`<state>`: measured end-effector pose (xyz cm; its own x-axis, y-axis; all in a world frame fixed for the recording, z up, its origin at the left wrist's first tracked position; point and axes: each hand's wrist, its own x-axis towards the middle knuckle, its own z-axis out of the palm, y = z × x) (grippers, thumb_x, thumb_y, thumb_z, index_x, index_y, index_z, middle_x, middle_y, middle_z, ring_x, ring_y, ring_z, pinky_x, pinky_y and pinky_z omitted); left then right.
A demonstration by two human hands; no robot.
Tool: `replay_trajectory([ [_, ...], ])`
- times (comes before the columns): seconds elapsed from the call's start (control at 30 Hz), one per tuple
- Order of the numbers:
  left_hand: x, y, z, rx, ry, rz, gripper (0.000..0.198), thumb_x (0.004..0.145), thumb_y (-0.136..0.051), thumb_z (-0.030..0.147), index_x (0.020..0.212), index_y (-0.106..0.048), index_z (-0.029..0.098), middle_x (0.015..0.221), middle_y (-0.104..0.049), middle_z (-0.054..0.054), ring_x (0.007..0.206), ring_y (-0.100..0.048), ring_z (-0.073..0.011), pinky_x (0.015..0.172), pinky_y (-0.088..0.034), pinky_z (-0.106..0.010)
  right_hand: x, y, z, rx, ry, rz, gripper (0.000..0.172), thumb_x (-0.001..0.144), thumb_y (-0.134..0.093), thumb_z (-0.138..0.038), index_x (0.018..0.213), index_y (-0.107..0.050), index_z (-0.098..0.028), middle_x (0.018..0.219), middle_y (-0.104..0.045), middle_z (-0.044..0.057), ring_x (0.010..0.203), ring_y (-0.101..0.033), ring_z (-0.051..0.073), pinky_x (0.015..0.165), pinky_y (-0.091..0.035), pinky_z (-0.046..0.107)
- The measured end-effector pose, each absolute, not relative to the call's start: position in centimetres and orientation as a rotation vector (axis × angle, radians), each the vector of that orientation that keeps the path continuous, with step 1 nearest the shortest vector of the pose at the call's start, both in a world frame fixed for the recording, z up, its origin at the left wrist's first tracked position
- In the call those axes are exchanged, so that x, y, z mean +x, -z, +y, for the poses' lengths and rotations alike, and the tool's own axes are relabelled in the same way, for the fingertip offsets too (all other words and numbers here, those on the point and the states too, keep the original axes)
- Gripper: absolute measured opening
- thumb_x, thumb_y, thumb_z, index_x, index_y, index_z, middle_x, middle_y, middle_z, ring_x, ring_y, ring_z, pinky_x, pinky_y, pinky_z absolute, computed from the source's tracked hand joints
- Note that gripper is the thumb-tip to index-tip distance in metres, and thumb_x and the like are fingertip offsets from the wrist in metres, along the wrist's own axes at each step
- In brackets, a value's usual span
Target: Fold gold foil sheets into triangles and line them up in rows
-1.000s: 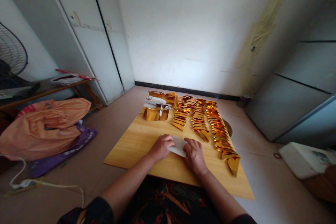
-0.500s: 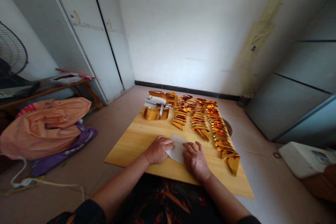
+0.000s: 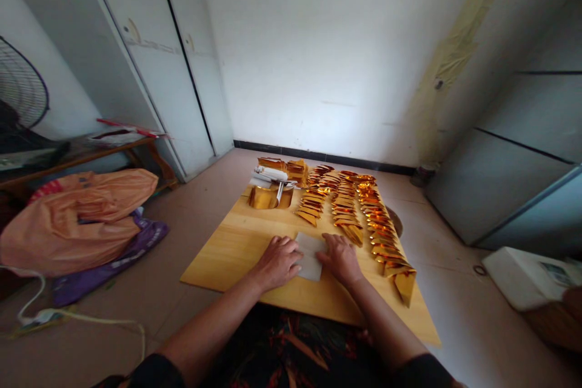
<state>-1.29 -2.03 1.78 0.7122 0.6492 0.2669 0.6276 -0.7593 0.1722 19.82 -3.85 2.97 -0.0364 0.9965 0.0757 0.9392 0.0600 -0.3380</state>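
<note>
Pale paper sheet (image 3: pixel 310 259) lies near the front of the wooden counter (image 3: pixel 227 248), left hand (image 3: pixel 278 262) open, thumb and fingers apart at its left edge. Right hand (image 3: pixel 342 259) is on the other edge, can't really tell if it's pinching. Beyond: rows of folded gold foil (image 3: pixel 344 206), a curled gold strip (image 3: pixel 262 197) off left, then a white wall (image 3: pixel 313 60).

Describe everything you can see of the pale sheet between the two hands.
The pale sheet is greyish white, plain and roughly four-sided, and looks like thin paper. It appears to lie flat on the wooden board. The left hand touches its left side and the right hand its right, partly hiding those edges. Whether it is folded in layers cannot be told.
</note>
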Motion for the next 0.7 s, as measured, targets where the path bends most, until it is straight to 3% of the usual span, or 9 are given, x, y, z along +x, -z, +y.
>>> replay_trajectory([
  [0.1,-1.6,-1.3,-2.2,2.838,-0.513,1.058,0.022,0.081,-0.060,0.026,0.102,-0.065,0.024,0.098,-0.061,-0.003,0.097,-0.051,-0.0194,0.085,-0.038,-0.036,19.1,-2.8,-3.0,-1.971,-0.290,-2.065,0.046,0.076,-0.061,-0.029,0.121,-0.056,-0.022,0.111,-0.063,0.007,0.104,-0.053,0.024,0.081,-0.036,0.032],
  [0.37,-1.5,-0.8,-2.7,2.842,-0.524,1.104,0.024,0.084,-0.057,0.026,0.107,-0.062,0.023,0.100,-0.062,-0.003,0.097,-0.052,-0.0201,0.087,-0.037,-0.037,17.7,-2.7,-3.6,-1.770,-0.087,-2.126,0.018,0.076,-0.055,-0.010,0.087,-0.064,-0.021,0.087,-0.064,0.004,0.090,-0.051,0.019,0.075,-0.029,0.030],
  [0.53,-1.4,-1.2,-2.8,2.838,-0.519,1.112,0.022,0.082,-0.058,0.025,0.104,-0.063,0.023,0.098,-0.062,-0.003,0.096,-0.052,-0.0196,0.085,-0.037,-0.036,17.1,-1.9,-4.6,-1.634,0.071,-2.213,0.011,0.080,-0.057,-0.014,0.079,-0.064,-0.022,0.081,-0.062,0.003,0.084,-0.048,0.019,0.075,-0.025,0.033],
  [0.7,-1.6,-1.4,-2.9,2.869,-0.543,1.109,0.009,0.082,-0.058,0.026,0.087,-0.064,0.021,0.087,-0.061,-0.003,0.087,-0.053,-0.0190,0.080,-0.038,-0.035,16.7,-1.0,-5.4,-1.563,0.168,-2.253,0.010,0.085,-0.057,-0.025,0.077,-0.063,-0.022,0.079,-0.060,0.004,0.082,-0.047,0.019,0.077,-0.024,0.035],
])
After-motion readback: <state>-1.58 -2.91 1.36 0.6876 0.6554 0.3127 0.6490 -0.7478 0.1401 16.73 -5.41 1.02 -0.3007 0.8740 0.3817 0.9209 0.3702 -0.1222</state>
